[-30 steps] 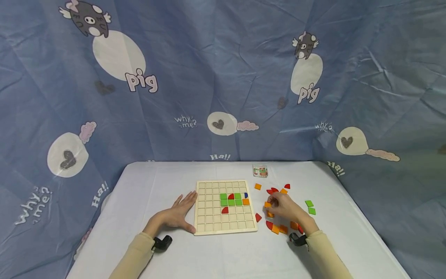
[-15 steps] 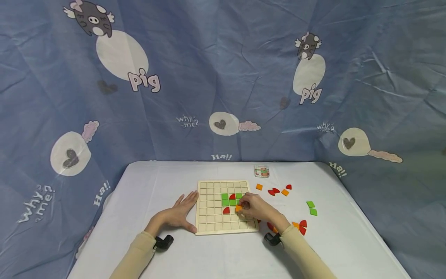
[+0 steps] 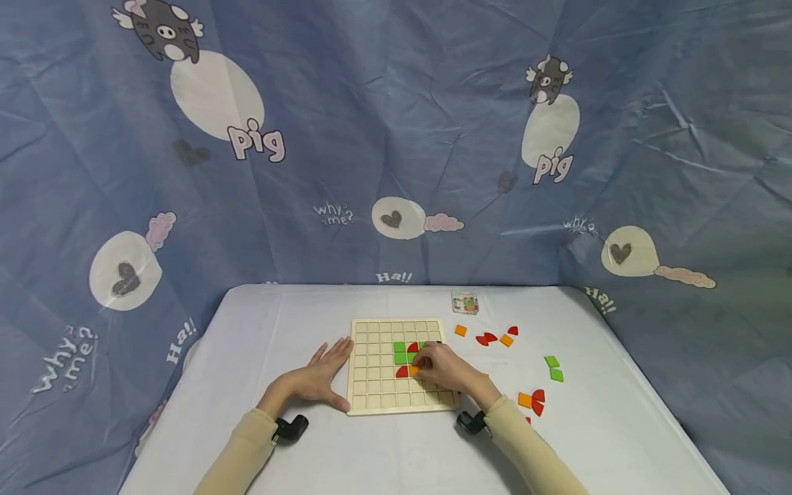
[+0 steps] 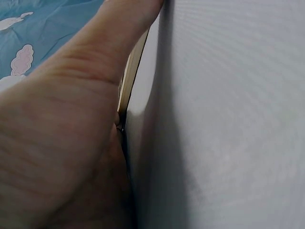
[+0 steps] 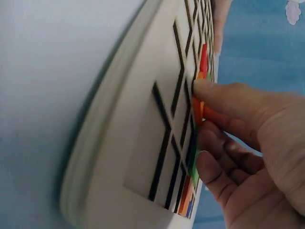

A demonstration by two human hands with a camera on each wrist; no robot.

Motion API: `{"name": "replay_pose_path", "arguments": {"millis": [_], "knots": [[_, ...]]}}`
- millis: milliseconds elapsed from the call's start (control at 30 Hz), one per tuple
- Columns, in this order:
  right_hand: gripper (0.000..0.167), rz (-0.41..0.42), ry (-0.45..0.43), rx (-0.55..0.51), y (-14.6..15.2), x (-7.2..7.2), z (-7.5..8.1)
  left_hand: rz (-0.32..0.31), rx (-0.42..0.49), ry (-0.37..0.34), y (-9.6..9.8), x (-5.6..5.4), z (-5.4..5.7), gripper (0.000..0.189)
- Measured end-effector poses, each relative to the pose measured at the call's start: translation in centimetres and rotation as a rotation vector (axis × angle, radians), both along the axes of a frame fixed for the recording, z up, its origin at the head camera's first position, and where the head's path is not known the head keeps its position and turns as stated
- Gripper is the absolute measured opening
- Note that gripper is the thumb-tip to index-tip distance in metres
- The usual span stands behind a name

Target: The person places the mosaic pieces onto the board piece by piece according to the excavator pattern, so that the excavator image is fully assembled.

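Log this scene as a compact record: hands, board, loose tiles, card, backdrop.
Left hand: spread against the left edge of the grid board
Right hand: pinches an orange square tile, just right of a red quarter-circle tile
Pinched tile seated: cannot tell, partly hidden
Also on board: green square tiles
Loose tiles: orange, green and red, right of the board
Printed card: near the table's far edge
Backdrop: blue pig-print cloth
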State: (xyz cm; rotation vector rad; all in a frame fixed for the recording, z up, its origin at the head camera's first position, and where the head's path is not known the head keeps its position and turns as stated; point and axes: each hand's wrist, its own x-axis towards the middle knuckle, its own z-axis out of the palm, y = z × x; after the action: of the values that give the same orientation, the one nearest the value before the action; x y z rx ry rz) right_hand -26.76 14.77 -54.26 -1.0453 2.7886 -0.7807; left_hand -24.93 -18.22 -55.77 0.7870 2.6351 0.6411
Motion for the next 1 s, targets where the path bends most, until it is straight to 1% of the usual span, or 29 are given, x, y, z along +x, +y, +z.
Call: {"name": "replay_pose_path", "arguments": {"millis": [133, 333, 400, 467, 500, 633, 767, 833, 900, 1000], "knots": [[0.015, -0.022, -0.005, 0.011, -0.3, 0.4, 0.4, -0.008, 0.003, 0.001, 0.0, 0.0, 0.0, 0.139], [0.016, -0.040, 0.001, 0.037, -0.4, 0.7, 0.8, -0.002, -0.002, -0.001, 0.1, -0.1, 0.1, 0.139], [0.017, -0.047, -0.010, 0.028, -0.2, 0.6, 1.0, 0.002, -0.007, -0.002, 0.2, -0.1, 0.2, 0.139], [0.018, -0.060, -0.023, -0.004, 0.3, 0.5, 1.5, 0.002, -0.006, -0.002, 0.2, -0.1, 0.2, 0.139], [0.019, -0.081, -0.034, -0.025, 0.6, 0.4, 1.7, 0.002, -0.008, -0.003, 0.3, -0.1, 0.3, 0.139], [0.019, -0.191, -0.019, -0.105, 2.7, -0.9, 2.5, 0.002, 0.000, -0.007, 0.4, -0.1, 0.4, 0.139], [0.019, -0.315, 0.007, -0.135, 5.1, -2.7, 2.7, 0.006, -0.003, -0.011, 0.3, -0.1, 0.3, 0.140], [0.020, -0.364, -0.007, -0.129, 6.1, -3.5, 2.5, 0.007, -0.010, -0.009, 0.3, 0.0, 0.3, 0.140], [0.020, -0.404, -0.039, -0.118, 6.9, -4.2, 2.3, 0.013, -0.014, -0.008, 0.3, 0.0, 0.3, 0.140], [0.023, -0.441, -0.086, -0.108, 7.6, -4.9, 2.0, 0.017, -0.015, -0.012, 0.3, 0.1, 0.3, 0.140]]}}
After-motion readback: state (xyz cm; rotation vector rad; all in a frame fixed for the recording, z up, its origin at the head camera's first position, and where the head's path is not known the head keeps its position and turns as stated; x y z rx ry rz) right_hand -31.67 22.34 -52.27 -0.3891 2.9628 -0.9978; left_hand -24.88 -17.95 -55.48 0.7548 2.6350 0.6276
